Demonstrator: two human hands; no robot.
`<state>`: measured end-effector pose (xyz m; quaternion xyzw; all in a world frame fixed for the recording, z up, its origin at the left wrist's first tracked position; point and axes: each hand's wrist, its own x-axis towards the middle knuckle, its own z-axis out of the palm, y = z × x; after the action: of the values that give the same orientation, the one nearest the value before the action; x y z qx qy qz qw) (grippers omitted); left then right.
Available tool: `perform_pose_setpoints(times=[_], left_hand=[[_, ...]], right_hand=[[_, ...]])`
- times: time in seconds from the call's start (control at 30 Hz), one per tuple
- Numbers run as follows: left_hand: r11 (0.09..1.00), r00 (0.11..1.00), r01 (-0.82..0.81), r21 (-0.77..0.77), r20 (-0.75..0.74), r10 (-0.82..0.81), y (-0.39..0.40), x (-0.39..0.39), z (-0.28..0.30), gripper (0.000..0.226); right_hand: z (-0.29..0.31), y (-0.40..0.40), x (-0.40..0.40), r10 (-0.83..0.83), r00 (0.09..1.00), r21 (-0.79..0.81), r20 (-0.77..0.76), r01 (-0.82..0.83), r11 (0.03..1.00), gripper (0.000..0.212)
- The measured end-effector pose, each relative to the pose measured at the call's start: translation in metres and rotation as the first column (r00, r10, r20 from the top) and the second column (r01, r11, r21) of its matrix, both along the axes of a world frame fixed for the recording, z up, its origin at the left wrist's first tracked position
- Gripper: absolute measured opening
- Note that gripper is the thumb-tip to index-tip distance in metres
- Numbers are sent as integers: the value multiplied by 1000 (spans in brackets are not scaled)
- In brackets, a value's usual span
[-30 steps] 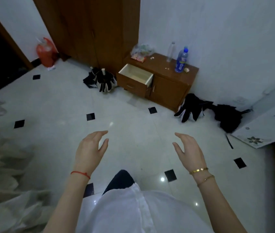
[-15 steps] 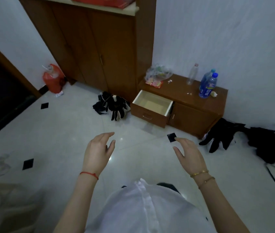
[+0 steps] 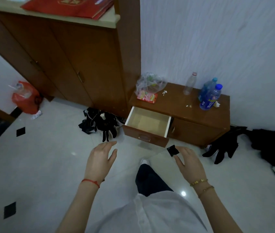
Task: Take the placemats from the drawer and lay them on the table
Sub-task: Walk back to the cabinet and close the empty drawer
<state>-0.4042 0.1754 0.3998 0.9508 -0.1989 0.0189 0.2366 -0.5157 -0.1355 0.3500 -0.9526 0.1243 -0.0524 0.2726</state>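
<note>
We stand on a glossy white tile floor [image 3: 37, 165] set with small black diamond insets, and we take the low brown cabinet [image 3: 199, 115] against the white wall as our landmark. Its drawer [image 3: 147, 126] is pulled out at its left end, the pale inside bare as far as we can see — no placemats show in it, and no table is in view. On top of the cabinet sit a clear plastic bag [image 3: 150, 83] over a pink packet at the left, 1 empty clear bottle [image 3: 190, 84] near the middle and 2 blue-labelled bottles [image 3: 209, 96] at the right. Left of the cabinet rises a tall wooden wardrobe [image 3: 76, 61], with a red bag [image 3: 69, 5] lying on its top ledge; black cloth [image 3: 102, 123] lies on the floor between wardrobe and drawer, more black cloth [image 3: 267, 145] lies right of the cabinet, and a red plastic bag [image 3: 26, 96] sits far to its left by the dark doorway. Compared with 0.5 s ago the cabinet looms larger and lower in view, and a dark trouser leg now steps forward between the arms. The drawer's long axis runs along the cabinet front, and its handle face points out toward us, slightly leftward. The left hand [image 3: 99, 160] and the right hand [image 3: 189, 163] hang in front of the drawer, fingers relaxed and spread, grasping nothing — both apart from the drawer front.
</note>
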Motion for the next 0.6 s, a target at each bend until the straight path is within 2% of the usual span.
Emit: perform_pose_setpoints(times=[0.17, 0.37, 0.6], left_hand=[[997, 997, 81, -7, 19, -81, -33, 93, -16, 29], [990, 990, 141, 3, -31, -140, -62, 176, -54, 35], [969, 970, 242, 47, -22, -241, -81, 237, -160, 33]], right_hand=[[-10, -30, 80, -50, 998, -8, -34, 49, 999, 28], [-36, -48, 156, -79, 993, 5, -89, 79, 997, 29], [-139, -47, 206, -108, 989, -25, -96, 106, 994, 28]])
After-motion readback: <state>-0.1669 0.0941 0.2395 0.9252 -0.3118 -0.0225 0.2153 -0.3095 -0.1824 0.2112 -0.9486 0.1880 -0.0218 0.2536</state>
